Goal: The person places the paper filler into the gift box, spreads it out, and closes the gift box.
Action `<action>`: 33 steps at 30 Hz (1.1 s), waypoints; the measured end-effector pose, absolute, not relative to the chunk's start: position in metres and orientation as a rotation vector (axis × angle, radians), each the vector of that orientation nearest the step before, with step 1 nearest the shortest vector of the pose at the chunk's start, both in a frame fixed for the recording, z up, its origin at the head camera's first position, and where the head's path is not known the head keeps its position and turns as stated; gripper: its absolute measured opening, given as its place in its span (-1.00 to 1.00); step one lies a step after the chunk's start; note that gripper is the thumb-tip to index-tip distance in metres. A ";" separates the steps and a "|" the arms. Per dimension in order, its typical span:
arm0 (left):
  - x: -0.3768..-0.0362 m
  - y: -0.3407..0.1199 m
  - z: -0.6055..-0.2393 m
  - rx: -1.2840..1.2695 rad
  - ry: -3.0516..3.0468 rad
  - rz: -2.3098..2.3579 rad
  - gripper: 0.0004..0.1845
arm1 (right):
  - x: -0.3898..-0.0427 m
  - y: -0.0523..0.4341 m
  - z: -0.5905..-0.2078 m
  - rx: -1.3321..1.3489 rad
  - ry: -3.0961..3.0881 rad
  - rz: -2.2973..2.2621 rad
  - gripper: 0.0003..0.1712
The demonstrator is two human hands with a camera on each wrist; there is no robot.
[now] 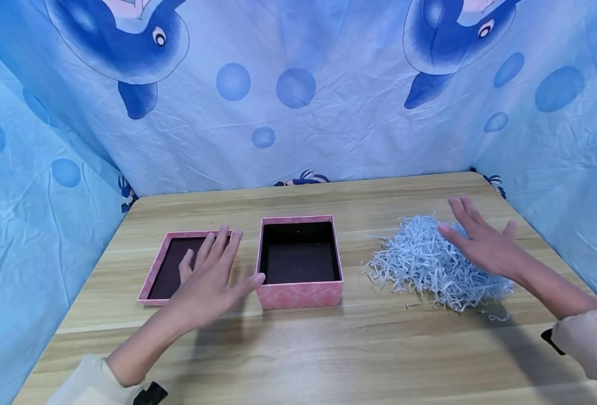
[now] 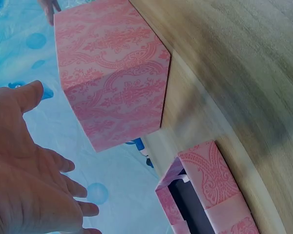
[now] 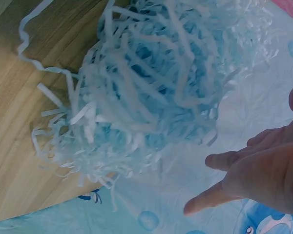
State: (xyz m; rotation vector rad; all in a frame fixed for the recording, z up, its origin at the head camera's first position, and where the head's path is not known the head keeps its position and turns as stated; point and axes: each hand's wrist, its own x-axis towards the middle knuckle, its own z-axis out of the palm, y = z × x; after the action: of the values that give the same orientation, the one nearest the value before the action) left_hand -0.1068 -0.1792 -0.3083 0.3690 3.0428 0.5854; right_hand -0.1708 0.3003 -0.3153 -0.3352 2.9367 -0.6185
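An open pink patterned box [image 1: 299, 259] with a dark lining stands mid-table, seen from the side in the left wrist view [image 2: 115, 73]. Its shallow lid [image 1: 169, 269] lies upturned to the left, also in the left wrist view [image 2: 210, 195]. My left hand [image 1: 212, 278] hovers flat with fingers spread between lid and box, holding nothing [image 2: 24, 180]. A heap of pale blue shredded paper [image 1: 432, 261] lies to the right [image 3: 146, 92]. My right hand [image 1: 477, 239] is open, fingers straight, over the heap's far right side [image 3: 261, 175].
The wooden table [image 1: 298, 349] is enclosed at the back and both sides by blue cloth with whale prints [image 1: 298, 95]. A few loose paper strips [image 1: 498, 318] lie near the heap. Bare wood stretches along the front.
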 end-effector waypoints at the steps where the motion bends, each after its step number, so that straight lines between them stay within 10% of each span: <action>1: -0.107 -0.179 -0.309 0.372 3.045 0.591 0.00 | -0.171 0.301 -0.315 -0.340 2.939 -0.624 -0.18; 33: -0.112 -0.163 -0.324 0.396 2.923 1.147 -0.13 | -0.190 0.339 -0.328 -0.386 2.769 -1.021 -0.06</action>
State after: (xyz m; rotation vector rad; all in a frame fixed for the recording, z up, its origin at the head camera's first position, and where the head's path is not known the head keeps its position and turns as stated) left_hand -0.1119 -0.1629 -0.3245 0.3965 2.9231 1.1468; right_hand -0.1896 0.3392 -0.3284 -0.3856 2.7686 -1.0208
